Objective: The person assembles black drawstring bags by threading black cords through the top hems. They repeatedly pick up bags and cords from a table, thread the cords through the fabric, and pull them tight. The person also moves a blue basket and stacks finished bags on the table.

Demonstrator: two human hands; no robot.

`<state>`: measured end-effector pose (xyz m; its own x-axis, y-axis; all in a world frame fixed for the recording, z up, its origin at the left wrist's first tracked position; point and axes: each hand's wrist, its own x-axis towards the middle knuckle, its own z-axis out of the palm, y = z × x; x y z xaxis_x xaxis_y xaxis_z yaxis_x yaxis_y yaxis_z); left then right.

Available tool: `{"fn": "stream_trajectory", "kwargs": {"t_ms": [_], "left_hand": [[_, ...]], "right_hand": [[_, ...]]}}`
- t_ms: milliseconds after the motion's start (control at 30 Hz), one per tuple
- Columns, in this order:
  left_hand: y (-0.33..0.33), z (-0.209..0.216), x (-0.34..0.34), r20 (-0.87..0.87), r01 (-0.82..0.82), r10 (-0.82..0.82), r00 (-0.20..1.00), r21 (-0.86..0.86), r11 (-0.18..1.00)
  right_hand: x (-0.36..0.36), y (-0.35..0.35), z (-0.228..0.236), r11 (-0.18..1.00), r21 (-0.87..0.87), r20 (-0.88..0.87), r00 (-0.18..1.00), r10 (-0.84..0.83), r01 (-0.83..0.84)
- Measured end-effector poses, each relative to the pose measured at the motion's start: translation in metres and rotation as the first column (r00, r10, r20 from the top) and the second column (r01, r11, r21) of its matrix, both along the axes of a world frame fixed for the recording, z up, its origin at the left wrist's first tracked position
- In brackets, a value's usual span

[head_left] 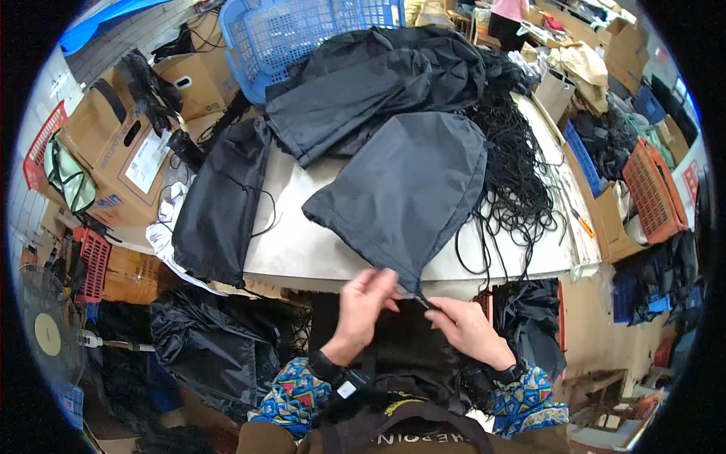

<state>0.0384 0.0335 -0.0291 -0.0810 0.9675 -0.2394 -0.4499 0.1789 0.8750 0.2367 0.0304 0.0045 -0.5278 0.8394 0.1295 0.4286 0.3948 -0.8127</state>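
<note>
A black fabric drawstring bag [404, 185] lies spread over the front of the white table, its gathered mouth pulled down past the front edge. My right hand [473, 331] is closed in a pinch on that gathered end, where a dark cord seems to come out. Just left of it, my left hand [361, 310] is at the bag's narrow end, its fingers bent and smeared by motion. Whether it grips the fabric I cannot tell. To the left lies another black drawstring bag [219, 204] with a loose cord.
Behind is a heap of black bags [363, 83] before a blue plastic basket [302, 38]. Tangled black cords [518, 166] hang at the right of the white table [291, 242], near an orange-handled cutter [582, 222]. Cardboard boxes [113, 163] and a fan [49, 333] stand left.
</note>
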Motion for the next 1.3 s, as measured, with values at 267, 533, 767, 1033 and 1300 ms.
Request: {"fn": "stream_trajectory", "kwargs": {"t_ms": [267, 533, 767, 1033, 1300], "left_hand": [[0.038, 0.015, -0.057, -0.085, -0.201, 0.213, 0.973, 0.129, 0.971], [0.002, 0.007, 0.005, -0.243, 0.423, -0.393, 0.887, 0.085, 0.902], [0.009, 0.012, 0.026, -0.105, 0.168, -0.145, 0.984, 0.265, 0.950], [0.010, 0.000, 0.047, -0.771, 0.378, 0.282, 0.571, 0.552, 0.744], [0.012, -0.007, 0.058, -0.878, 0.499, 0.314, 0.362, 0.467, 0.730]], "right_hand": [[0.051, -0.016, 0.038, 0.973, -0.230, 0.078, 0.997, -0.010, 0.028], [0.017, -0.003, 0.014, 0.974, -0.176, -0.014, 0.989, -0.148, 0.144], [-0.007, 0.003, -0.005, 0.970, -0.112, -0.171, 0.958, -0.232, 0.215], [0.012, 0.042, 0.107, 0.819, 0.476, -0.208, 0.946, -0.249, 0.321], [0.020, 0.041, 0.156, 0.931, 0.350, -0.314, 0.949, 0.014, 0.102]]}}
